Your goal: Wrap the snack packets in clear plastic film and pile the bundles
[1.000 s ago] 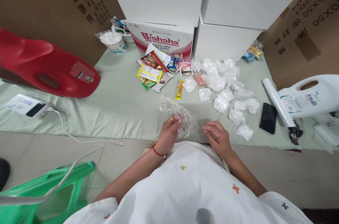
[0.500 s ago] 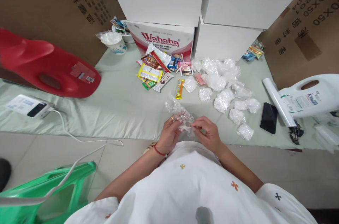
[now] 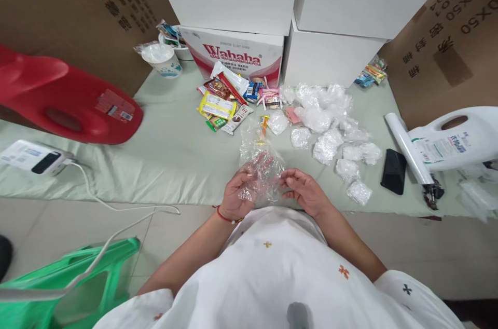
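A crumpled clear plastic bag [image 3: 267, 177] is spread between my two hands near the table's front edge. My left hand [image 3: 236, 195] grips its left side, thumb on top. On the other side, my right hand [image 3: 305, 191] pinches the bag's edge with curled fingers. Through the upper part of the bag shows a small orange snack packet [image 3: 264, 124], partly covered. Beyond it lies a pile of wrapped snacks, with a yellow packet [image 3: 218, 106] in front. To the right, several crumpled clear plastic bags [image 3: 326, 146] lie in a heap.
A red detergent bottle [image 3: 85, 106] and a white power bank [image 3: 35, 158] are at left. A paper cup [image 3: 163, 62] stands near a Wahaha box [image 3: 233, 49]. At right are a black phone [image 3: 393, 172], a white roll [image 3: 410, 150] and a white detergent bottle [image 3: 462, 137].
My hands have moved apart, the left one leftward, and the clear plastic bag is spread wider. Its upper part now overlaps the orange snack packet. The view has shifted slightly.
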{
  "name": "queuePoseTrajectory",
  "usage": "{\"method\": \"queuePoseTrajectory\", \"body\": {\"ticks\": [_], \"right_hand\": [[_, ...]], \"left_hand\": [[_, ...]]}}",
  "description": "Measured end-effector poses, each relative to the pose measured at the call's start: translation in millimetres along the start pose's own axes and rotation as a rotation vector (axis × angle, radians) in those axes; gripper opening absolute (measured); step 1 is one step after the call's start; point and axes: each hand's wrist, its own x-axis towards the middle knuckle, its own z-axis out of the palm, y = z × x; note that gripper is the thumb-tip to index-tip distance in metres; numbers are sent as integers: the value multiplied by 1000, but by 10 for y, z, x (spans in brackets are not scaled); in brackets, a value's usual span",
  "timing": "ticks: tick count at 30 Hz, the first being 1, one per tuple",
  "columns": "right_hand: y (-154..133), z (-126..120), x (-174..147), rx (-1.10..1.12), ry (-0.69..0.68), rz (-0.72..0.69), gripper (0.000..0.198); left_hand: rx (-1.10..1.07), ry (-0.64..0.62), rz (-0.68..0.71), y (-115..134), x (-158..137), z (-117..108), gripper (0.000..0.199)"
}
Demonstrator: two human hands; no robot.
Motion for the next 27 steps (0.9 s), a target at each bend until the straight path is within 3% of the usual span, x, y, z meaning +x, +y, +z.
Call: {"method": "queuePoseTrajectory", "body": {"ticks": [4, 9, 12, 15, 17, 19, 21, 24, 27], "right_hand": [[11, 20, 106, -92, 126, -46, 39], [125, 14, 244, -139, 159, -24, 46], [159, 11, 282, -343, 296, -256, 35], [125, 42, 248, -766, 425, -596, 17], [85, 104, 209, -1062, 458, -795, 11], [55, 196, 181, -1306, 435, -929, 14], [46, 295, 172, -1497, 359, -976, 16], [77, 392, 179, -1667, 220, -927, 21], [115, 382, 164, -1683, 74, -824, 23]], "left_hand": [[87, 39, 30, -25, -22, -129, 14], [246, 142, -17, -145, -13, -345, 25], [468, 337, 58, -190, -11, -464, 34], [831, 584, 383, -147, -62, -492, 43], [989, 529, 525, -101, -103, -410, 33], [988, 304, 458, -86, -113, -252, 24], [827, 114, 240, -117, -73, -68, 30], [461, 63, -46, -216, 56, 113, 42], [256, 75, -138, -297, 178, 120, 40]]}}
